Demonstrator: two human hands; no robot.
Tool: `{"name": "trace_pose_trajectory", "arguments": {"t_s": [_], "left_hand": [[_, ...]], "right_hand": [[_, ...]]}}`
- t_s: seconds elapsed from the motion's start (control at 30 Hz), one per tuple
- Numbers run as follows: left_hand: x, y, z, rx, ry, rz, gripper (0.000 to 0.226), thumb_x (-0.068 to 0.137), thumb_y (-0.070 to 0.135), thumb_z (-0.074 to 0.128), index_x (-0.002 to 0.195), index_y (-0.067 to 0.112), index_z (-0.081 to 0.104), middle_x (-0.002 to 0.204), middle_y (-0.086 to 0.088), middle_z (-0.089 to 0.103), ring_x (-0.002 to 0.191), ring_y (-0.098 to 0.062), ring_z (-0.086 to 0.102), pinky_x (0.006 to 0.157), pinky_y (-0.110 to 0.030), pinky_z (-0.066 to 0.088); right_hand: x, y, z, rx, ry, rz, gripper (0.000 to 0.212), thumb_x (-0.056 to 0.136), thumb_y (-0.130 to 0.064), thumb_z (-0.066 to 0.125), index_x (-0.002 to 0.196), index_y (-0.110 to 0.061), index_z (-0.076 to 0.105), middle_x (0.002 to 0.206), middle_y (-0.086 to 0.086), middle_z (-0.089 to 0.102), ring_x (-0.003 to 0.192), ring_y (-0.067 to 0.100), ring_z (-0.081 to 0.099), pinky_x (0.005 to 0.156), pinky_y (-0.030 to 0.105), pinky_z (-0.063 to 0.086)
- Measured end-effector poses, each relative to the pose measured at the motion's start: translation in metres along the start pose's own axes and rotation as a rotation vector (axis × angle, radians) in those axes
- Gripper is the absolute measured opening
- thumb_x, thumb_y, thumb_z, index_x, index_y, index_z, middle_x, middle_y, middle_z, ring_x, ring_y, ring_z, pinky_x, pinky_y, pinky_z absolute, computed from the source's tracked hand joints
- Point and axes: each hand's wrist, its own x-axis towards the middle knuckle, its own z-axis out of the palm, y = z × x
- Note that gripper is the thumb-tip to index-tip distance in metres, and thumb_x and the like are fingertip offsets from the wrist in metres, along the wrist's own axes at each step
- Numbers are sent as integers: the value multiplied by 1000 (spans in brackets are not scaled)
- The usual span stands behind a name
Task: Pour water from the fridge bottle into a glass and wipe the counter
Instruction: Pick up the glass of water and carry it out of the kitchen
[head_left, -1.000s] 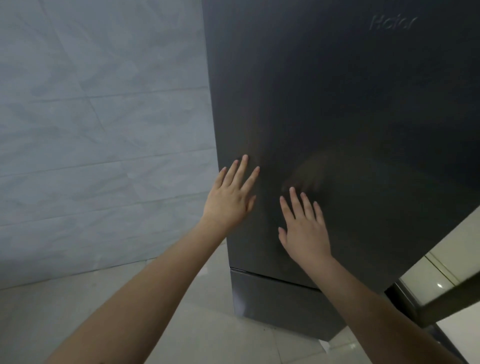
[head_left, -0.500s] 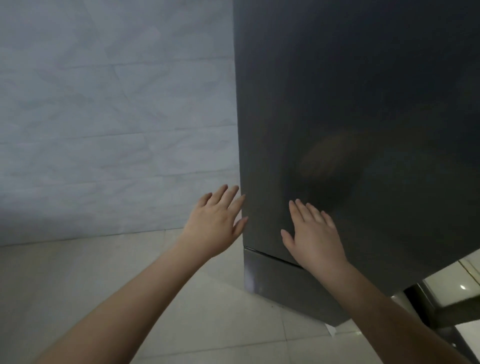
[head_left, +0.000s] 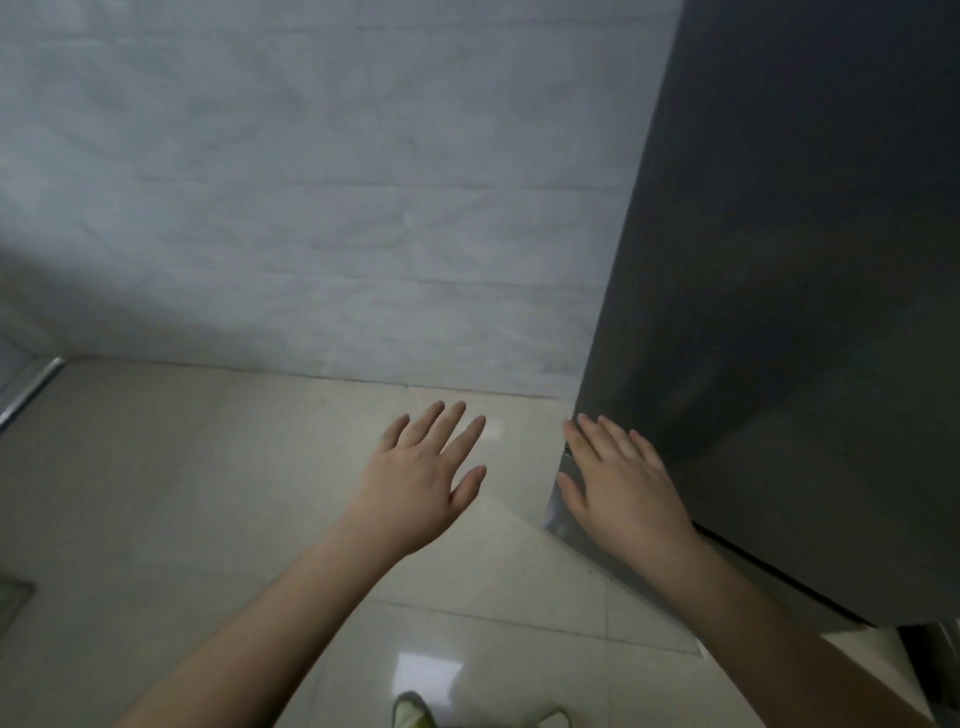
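A tall dark grey fridge (head_left: 789, 291) fills the right side of the view, its door closed. My right hand (head_left: 621, 483) is flat with straight fingers over the fridge's lower left corner, at the seam between the upper and lower doors. My left hand (head_left: 421, 478) hovers over the floor to the left of the fridge, fingers spread, holding nothing. No bottle, glass or counter is in view.
A pale marble-tiled wall (head_left: 311, 208) runs behind, meeting a glossy cream floor (head_left: 208, 493). A metal strip (head_left: 28, 387) lies at the far left. My green shoes (head_left: 415, 714) show at the bottom edge.
The view has swung left and down, so the fridge now sits at the right. Both hands dropped lower; my left hand has come off the fridge door and is over the floor.
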Motion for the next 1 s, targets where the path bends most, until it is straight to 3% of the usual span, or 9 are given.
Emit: {"name": "trace_pose_trajectory", "arguments": {"t_s": [0.1,0.3,0.5,0.87,1.0], "left_hand": [[-19,-21,6,-22,-21,-77,58,96,51,30,144,23,49,147,-4,50,135,-26,48,106,-48,42],[-55,-78,11,-44,-19,-195,61,97,54,26,147,23,44,150,-4,46,138,-27,44,108,-48,39],[-97,-146,6,-54,-3,-314,64,96,55,24,149,24,41,152,-3,44,140,-27,40,111,-49,36],[-193,-242,16,-88,1,-566,62,95,53,27,146,22,46,147,-4,49,137,-27,45,109,-49,39],[-226,-263,18,-79,-6,-642,62,95,53,29,144,21,49,145,-4,51,134,-26,49,106,-49,41]], "right_hand": [[7,-33,11,-5,-22,-49,63,87,-45,29,137,-16,54,137,4,58,127,24,53,106,46,40],[24,-104,18,-30,-53,-130,66,91,-47,18,146,-20,41,149,2,46,138,24,41,113,45,32],[48,-173,16,-5,-17,-223,58,90,-42,32,136,-16,55,137,5,57,125,27,55,102,47,44],[73,-315,37,-26,-13,-484,56,90,-40,33,135,-16,56,131,3,61,122,26,56,103,45,44],[78,-360,43,-53,-18,-593,60,91,-43,28,142,-20,47,143,0,51,133,24,46,109,44,35]]}}
